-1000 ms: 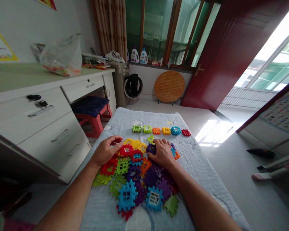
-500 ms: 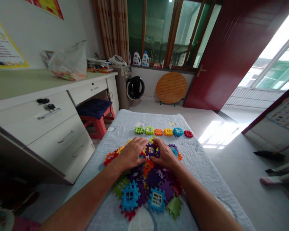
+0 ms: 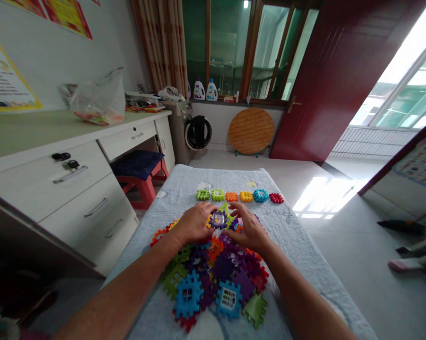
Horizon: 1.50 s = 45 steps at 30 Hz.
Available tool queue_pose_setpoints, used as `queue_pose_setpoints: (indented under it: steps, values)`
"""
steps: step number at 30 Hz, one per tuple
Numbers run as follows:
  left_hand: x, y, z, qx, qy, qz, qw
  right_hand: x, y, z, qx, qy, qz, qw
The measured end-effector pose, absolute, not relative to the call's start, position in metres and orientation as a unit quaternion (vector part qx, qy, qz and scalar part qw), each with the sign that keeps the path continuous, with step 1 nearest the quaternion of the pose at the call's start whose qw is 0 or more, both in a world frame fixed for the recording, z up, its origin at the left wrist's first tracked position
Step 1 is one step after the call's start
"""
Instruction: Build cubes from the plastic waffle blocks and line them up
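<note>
My left hand [image 3: 198,223] is closed on the left side of a purple window piece [image 3: 218,220] above the heap. My right hand [image 3: 246,227] is open at the right of that piece, thumb and fingers apart. A light green piece [image 3: 228,215] stands just behind and right of the purple one, between my hands. Below my wrists lies a heap of toothed plastic pieces, with a blue piece [image 3: 189,293], another blue piece [image 3: 229,300], a green piece [image 3: 255,310] and an orange piece [image 3: 216,249]. Farther back is a row of several blocks, including a teal block [image 3: 260,195] and a red block [image 3: 276,198].
A pale blue cloth [image 3: 291,264] covers the table. To the left are a white desk [image 3: 29,134] with a plastic bag [image 3: 99,101] on it and a red stool [image 3: 145,189]. A round wooden tabletop [image 3: 251,131] leans against the back wall.
The purple window piece has shifted left toward my left hand and tilted. My right hand's fingers have spread and moved slightly away from it. The camera view has shifted a little.
</note>
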<state>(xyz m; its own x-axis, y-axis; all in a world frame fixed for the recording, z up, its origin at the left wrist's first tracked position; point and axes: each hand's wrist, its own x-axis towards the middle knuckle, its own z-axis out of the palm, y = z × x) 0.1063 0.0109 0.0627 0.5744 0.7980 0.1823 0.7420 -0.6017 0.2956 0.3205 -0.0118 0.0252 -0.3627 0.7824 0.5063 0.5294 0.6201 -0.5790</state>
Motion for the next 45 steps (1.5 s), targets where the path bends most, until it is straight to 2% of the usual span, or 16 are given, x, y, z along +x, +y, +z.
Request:
queue_pose_setpoints:
  steps: [6, 12, 25, 45]
  values:
    - [0.033, 0.069, 0.046, 0.818, 0.534, 0.195, 0.086, 0.355, 0.001, 0.022, -0.494, -0.737, 0.097, 0.45]
    - [0.004, 0.121, 0.035, 0.769, 0.617, 0.128, 0.101, 0.369, 0.01, 0.015, -0.535, -0.711, 0.099, 0.445]
    - [0.012, 0.151, 0.026, 0.794, 0.575, 0.05, 0.192, 0.373, 0.01, 0.017, -0.547, -0.702, 0.126, 0.439]
    - [0.028, 0.164, 0.03, 0.833, 0.529, 0.0, 0.158, 0.375, 0.01, 0.017, -0.55, -0.692, 0.14, 0.445]
